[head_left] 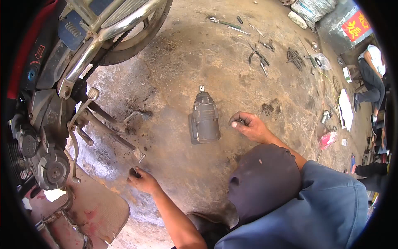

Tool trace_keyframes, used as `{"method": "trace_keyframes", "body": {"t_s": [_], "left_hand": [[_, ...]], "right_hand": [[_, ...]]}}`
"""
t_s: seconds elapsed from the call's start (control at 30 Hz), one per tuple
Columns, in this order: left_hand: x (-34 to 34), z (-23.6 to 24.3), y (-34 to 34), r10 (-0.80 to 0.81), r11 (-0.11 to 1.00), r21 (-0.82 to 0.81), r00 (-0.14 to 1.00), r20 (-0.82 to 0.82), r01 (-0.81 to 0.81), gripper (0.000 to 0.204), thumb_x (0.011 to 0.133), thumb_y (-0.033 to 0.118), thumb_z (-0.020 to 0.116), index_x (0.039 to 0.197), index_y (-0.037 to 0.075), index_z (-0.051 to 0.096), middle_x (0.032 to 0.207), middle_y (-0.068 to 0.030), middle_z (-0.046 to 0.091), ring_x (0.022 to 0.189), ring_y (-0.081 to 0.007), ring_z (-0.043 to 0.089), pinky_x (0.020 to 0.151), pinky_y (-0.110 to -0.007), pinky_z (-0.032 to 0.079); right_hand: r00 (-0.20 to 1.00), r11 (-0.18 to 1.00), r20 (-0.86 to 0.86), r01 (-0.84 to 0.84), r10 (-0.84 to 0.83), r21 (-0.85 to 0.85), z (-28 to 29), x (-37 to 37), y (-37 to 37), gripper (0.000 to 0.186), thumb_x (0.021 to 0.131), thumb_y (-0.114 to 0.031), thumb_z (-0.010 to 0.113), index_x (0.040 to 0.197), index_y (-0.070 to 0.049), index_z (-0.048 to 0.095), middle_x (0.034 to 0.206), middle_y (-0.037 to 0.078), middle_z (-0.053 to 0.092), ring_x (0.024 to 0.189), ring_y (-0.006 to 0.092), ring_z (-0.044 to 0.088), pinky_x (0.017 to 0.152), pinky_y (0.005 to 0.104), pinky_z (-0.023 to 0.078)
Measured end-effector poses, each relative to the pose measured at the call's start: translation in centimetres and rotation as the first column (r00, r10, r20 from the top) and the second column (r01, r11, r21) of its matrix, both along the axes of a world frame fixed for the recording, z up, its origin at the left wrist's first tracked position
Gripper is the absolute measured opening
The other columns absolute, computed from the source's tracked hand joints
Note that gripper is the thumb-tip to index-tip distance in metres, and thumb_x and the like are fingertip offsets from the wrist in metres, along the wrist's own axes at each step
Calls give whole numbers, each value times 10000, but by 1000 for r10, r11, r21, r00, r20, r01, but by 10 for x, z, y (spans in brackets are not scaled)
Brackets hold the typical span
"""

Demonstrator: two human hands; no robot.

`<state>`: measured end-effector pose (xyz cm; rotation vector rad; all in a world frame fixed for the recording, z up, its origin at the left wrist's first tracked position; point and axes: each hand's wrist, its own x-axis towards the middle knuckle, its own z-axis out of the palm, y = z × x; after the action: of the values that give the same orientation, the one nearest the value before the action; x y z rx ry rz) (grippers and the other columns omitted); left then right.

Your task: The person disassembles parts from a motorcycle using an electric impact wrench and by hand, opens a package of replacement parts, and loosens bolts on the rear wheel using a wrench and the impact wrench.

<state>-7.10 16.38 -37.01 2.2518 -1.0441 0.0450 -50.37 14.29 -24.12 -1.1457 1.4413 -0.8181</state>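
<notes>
My right hand point(253, 129) is beside the black impact wrench point(206, 120), apart from it, with its fingers curled together. Something small and dark seems to sit at the fingertips, too small to name. Lower left, my left hand point(145, 182) is closed too, its fingers around something dark that I cannot make out. Just beyond it, a small metal T-shaped end point(141, 157) shows by the motorcycle's footrest bar. Lying on the concrete floor, the impact wrench has its square drive pointing away from me. A motorcycle point(54, 162) stands at my left, with its foot pedal point(92, 93) and engine side showing.
Pliers point(258, 54), a wrench point(226, 23) and a chain point(295, 59) lie on the floor at the far right. A piece of cardboard point(103, 207) is under the motorcycle. A metal tool point(132, 116) lies near the stand. Another person point(371, 79) is at the right edge.
</notes>
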Motion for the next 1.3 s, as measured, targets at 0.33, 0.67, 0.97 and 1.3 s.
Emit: {"method": "trace_keyframes", "body": {"t_s": [0.33,0.67,0.97,1.3], "left_hand": [[-45,13,-6,23,997,-76,992,-122,-32,322,994,213,569,1113,-56,700,1045,-282,707,1002,-430,669,869,-493,525],[-8,-11,5,366,842,305,887,282,-445,513,934,359,655,1305,13,585,1247,-255,541,1168,-447,551,991,-552,466],[-3,-14,23,189,980,-72,982,19,-187,249,950,230,640,1042,5,691,1009,-220,688,939,-415,649,824,-505,520],[-198,249,-88,-665,676,-704,593,-453,220,136,955,73,730,1043,-5,662,959,-68,694,808,-136,644,703,-275,531]], "right_hand": [[958,904,6,-268,286,-333,65,6,-57,199,980,-180,714,1090,-17,684,912,4,676,843,86,591,769,269,495],[977,997,200,80,-77,-4,-10,-36,-10,147,1017,-184,641,1086,-60,677,737,-87,510,625,17,427,542,213,322],[985,987,76,-149,154,-68,14,-20,-29,176,979,-163,701,1087,-25,677,950,-15,663,874,85,586,789,271,486],[858,504,-315,-498,407,-706,130,31,-94,583,849,-138,793,1401,-164,610,923,96,653,830,274,660,732,396,554]]}}
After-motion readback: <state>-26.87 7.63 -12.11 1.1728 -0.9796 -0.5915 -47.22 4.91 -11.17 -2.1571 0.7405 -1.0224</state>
